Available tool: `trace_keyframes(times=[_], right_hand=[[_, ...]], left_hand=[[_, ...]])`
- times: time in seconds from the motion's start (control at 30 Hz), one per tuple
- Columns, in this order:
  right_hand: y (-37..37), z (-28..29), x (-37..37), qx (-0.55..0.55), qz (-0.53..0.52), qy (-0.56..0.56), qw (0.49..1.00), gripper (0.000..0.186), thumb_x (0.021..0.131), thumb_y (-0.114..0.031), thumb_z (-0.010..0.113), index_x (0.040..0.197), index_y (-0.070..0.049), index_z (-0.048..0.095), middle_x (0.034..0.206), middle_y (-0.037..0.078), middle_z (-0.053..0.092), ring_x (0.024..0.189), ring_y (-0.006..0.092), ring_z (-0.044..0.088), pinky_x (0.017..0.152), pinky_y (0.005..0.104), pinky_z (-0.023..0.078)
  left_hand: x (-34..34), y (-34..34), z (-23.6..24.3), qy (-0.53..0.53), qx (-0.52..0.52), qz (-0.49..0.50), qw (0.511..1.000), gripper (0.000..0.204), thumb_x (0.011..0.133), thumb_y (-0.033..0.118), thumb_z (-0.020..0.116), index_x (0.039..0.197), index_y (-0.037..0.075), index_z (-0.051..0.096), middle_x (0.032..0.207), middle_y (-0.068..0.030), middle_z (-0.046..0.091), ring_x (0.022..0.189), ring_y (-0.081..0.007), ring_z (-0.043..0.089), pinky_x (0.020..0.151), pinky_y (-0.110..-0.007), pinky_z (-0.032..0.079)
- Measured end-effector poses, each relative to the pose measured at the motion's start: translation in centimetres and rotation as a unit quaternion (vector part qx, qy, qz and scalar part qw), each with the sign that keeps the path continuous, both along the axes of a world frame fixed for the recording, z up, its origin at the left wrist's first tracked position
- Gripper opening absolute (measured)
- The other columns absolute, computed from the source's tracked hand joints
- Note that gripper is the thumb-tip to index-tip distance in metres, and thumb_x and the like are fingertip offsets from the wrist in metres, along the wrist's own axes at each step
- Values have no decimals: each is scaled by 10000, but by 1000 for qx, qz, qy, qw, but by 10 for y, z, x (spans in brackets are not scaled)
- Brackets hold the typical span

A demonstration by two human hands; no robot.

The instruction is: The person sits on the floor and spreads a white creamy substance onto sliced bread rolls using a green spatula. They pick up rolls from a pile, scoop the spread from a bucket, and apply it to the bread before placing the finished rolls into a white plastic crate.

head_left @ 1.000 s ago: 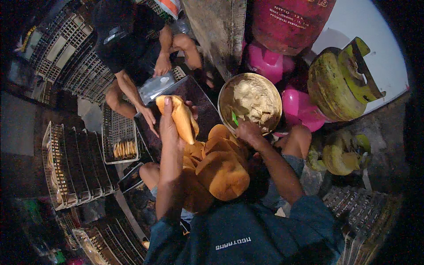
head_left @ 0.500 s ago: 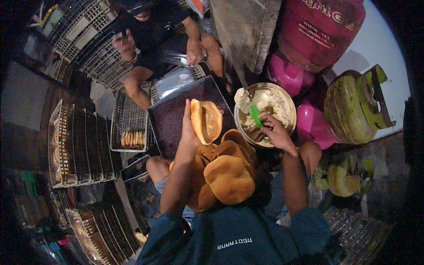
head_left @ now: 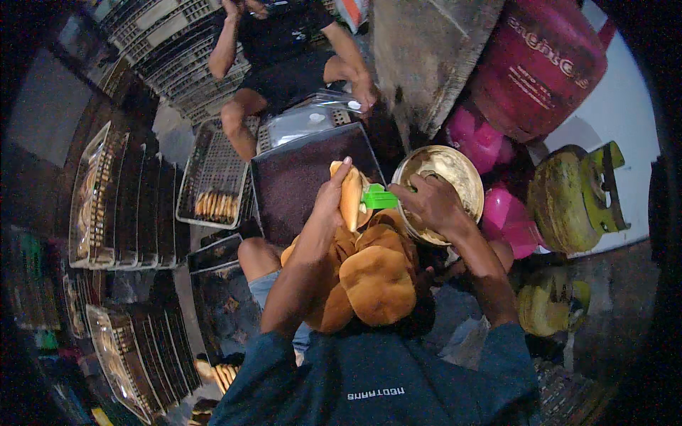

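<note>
My left hand (head_left: 329,200) is closed round a split, folded bread bun (head_left: 349,199), holding it upright over the near edge of a square tray of dark brown sprinkles (head_left: 295,170). In my right hand (head_left: 435,204) is a bright green spatula (head_left: 379,197), its blade against the bun's opening. Part of the bun's inside is hidden by the blade. Right under that hand stands a round tub (head_left: 477,177) of pale cream. A pile of flat golden-brown buns (head_left: 376,285) lies in front of my body, below both hands.
Across from me a person in dark clothes (head_left: 284,53) sits with a hand on clear plastic bags (head_left: 305,121). A crate (head_left: 190,181) with a row of filled buns stands left, near stacked crates (head_left: 128,199). Gas cylinders, pink (head_left: 536,78) and green (head_left: 568,195), stand right.
My right hand has brought the spatula from the tub leftward to the bun. The bun is turned more edge-on. Opposite, the person's hand has risen. The whole view has shifted slightly.
</note>
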State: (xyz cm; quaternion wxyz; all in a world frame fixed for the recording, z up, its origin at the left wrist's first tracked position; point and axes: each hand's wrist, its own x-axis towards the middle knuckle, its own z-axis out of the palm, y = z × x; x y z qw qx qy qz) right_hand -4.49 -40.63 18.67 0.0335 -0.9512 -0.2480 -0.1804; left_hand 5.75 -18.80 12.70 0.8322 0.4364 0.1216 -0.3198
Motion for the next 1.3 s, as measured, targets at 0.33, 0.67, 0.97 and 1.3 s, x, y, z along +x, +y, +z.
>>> trace_keyframes(times=[0.33,0.67,0.97,1.3], right_hand=[[1,-42,9,11,-94,-88,992,534,766,-193,705,1290,-248,616,836,66,534,678,258,601,570,364,512],[-64,-57,-12,241,-167,77,953,457,821,-58,640,1263,-176,651,816,124,573,734,300,587,673,381,487],[-93,-62,-20,316,-206,76,923,398,843,-141,673,1236,-201,665,1029,194,648,943,353,636,859,417,525],[-103,-48,-25,310,-216,145,914,346,858,-150,654,1204,-134,664,1006,135,659,926,337,638,839,423,524]], left_hand=[[4,4,-15,-102,-108,-40,988,491,965,337,598,1322,15,497,1212,-135,629,1104,-272,628,964,-388,527],[37,25,15,-52,-142,50,987,465,896,251,627,1272,14,489,1126,-154,640,1054,-321,631,952,-451,523],[124,65,-118,-452,594,-59,663,481,921,399,566,1262,61,530,1178,-148,630,1036,-328,651,865,-413,539],[174,-41,-139,-333,724,-416,438,432,850,414,620,1140,95,614,1033,-189,677,963,-339,684,800,-421,545]])
